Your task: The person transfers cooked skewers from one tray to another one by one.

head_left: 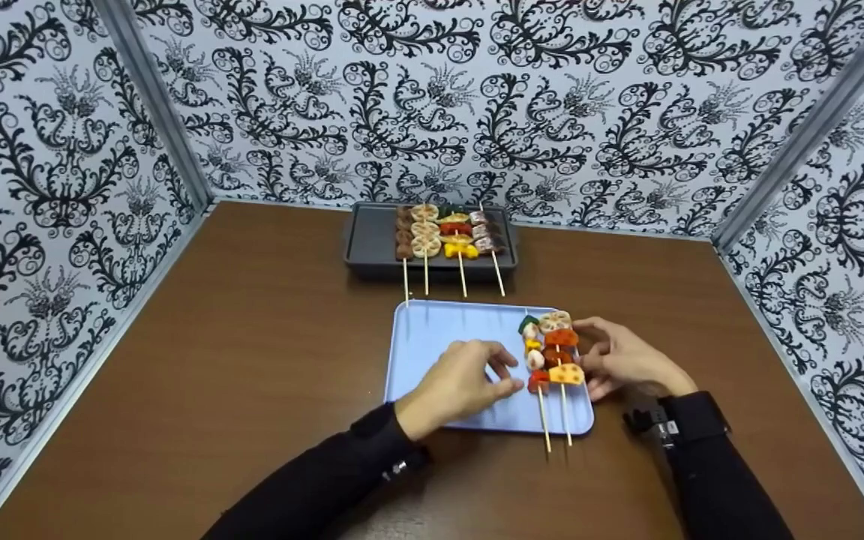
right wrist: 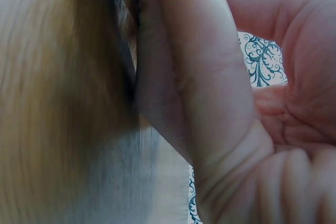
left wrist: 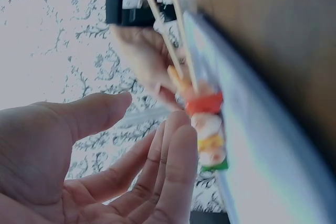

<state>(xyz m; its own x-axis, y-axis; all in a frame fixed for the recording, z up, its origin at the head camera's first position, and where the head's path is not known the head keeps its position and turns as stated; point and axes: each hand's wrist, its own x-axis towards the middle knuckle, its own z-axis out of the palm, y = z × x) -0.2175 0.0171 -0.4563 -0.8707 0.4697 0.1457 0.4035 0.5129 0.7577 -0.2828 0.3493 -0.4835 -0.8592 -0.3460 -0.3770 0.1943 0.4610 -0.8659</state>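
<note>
A light blue tray (head_left: 469, 315) lies on the table, with two food skewers side by side along its right edge. The inner skewer (head_left: 535, 360) carries green, white, yellow and red pieces. On the outer skewer (head_left: 567, 373) are a lotus root slice, orange and brown pieces and a spotted yellow piece. Both sticks reach past the tray's near edge. My left hand (head_left: 462, 379) hovers over the tray left of the skewers, thumb and fingers apart, holding nothing. Against the tray's right edge, my right hand (head_left: 627, 360) has its fingers beside the outer skewer; its fingertips are partly hidden.
Behind the tray stands a dark grill pan (head_left: 372, 232) bearing several skewers, among them a lotus root skewer (head_left: 424, 229) and a mixed vegetable skewer (head_left: 456, 229). Their sticks overhang its near side. Patterned panels (head_left: 439, 112) enclose the brown table (head_left: 252, 322).
</note>
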